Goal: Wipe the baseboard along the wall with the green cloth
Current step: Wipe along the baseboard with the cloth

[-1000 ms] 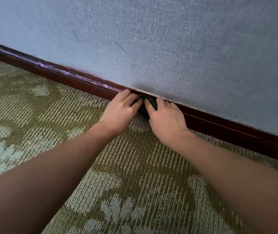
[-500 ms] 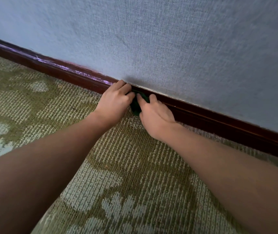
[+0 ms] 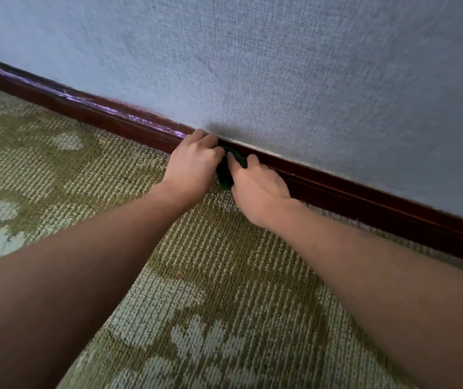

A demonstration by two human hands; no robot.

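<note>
A dark red-brown baseboard (image 3: 365, 197) runs diagonally from upper left to lower right at the foot of the wall. A small dark green cloth (image 3: 224, 175) is bunched against it, mostly hidden between my hands. My left hand (image 3: 193, 164) grips the cloth from the left, fingers curled over the top edge of the baseboard. My right hand (image 3: 258, 189) grips it from the right, thumb and fingers pressed on the cloth and the board.
A grey-blue textured wall (image 3: 280, 80) fills the upper view. Olive and pale patterned carpet (image 3: 196, 276) covers the floor up to the baseboard. The board left of my hands shows pale purplish streaks (image 3: 129, 116).
Both hands with the cloth have slid leftward along the baseboard.
</note>
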